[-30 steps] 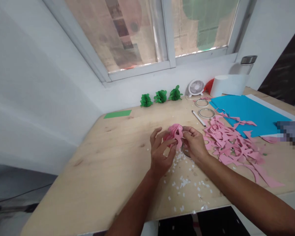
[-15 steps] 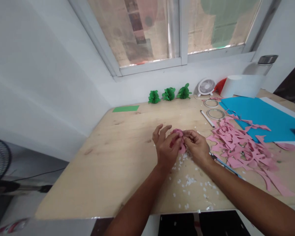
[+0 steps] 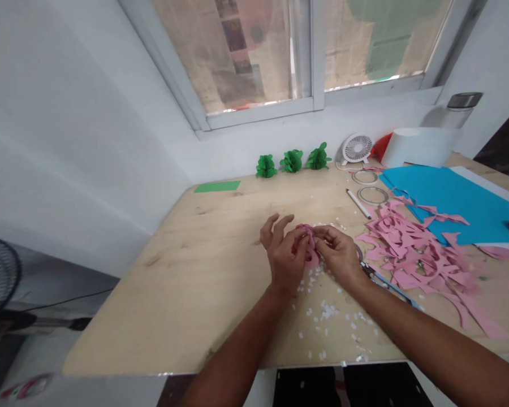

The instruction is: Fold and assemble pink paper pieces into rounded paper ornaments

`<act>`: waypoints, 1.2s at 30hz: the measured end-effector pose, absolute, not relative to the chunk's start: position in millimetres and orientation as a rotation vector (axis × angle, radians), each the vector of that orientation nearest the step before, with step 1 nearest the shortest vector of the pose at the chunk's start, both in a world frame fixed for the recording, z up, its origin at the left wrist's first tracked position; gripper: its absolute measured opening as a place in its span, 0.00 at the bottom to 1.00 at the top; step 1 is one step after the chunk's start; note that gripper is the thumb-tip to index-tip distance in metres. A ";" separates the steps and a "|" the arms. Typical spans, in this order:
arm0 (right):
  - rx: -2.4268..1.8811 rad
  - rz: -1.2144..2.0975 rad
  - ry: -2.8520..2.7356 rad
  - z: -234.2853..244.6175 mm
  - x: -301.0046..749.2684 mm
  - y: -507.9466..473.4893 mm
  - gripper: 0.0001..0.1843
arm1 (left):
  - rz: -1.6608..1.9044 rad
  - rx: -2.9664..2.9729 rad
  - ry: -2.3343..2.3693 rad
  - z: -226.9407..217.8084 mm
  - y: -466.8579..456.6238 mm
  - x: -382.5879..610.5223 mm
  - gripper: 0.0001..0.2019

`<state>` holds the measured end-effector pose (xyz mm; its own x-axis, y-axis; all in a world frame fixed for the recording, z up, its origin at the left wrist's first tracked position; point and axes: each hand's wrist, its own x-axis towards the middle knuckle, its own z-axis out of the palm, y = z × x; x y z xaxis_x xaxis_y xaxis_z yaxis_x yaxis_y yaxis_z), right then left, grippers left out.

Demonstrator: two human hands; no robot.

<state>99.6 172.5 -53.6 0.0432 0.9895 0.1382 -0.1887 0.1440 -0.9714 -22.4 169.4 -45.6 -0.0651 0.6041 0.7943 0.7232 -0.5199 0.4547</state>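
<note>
A small pink paper cutout piece [image 3: 312, 258], made of layered rounded shapes, is held above the table between both hands. My left hand [image 3: 286, 254] pinches it from the left with thumb and index finger, while its other fingers stick up. From the right, my right hand [image 3: 337, 251] pinches its upper edge with thumb and fingertips. Part of the paper is hidden behind the fingers. Small white paper bits [image 3: 328, 310] lie scattered beneath and in front of the hands. Beside my right wrist rests a blue cutting tool [image 3: 390, 282], partly covered by the forearm.
Pink paper scraps [image 3: 424, 254] are heaped on the right, by blue sheets [image 3: 458, 198]. A white pen [image 3: 358, 204] and tape rolls [image 3: 372, 195] lie behind them. A small white fan [image 3: 357, 148], green paper figures [image 3: 291, 161] and a green strip [image 3: 217, 186] line the back.
Both hands have stayed in nearly the same place, with small finger shifts. The pink paper has turned slightly between the fingertips.
</note>
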 end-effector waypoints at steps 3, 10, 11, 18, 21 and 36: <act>-0.974 1.173 -1.097 -53.1 99.5 172.4 0.08 | -1.606 -2.047 -1.469 -45.4 169.9 -21.7 0.05; -0.979 1.194 -1.072 -53.5 99.6 172.1 0.08 | -1.572 -2.054 -1.461 -46.6 171.0 -21.9 0.05; -0.979 1.188 -1.074 -54.0 99.6 172.1 0.08 | -1.571 -2.062 -1.466 -46.6 170.9 -22.1 0.05; -0.984 1.178 -1.079 -52.7 98.7 171.1 0.08 | -1.588 -2.082 -1.481 -45.2 170.2 -22.0 0.04; -0.984 1.167 -1.085 -50.9 98.3 170.3 0.08 | -1.577 -2.058 -1.473 -45.6 170.6 -21.8 0.05; -1.002 1.183 -1.113 -57.2 99.1 172.2 0.09 | -1.588 -2.159 -1.508 -43.7 170.6 -24.4 0.04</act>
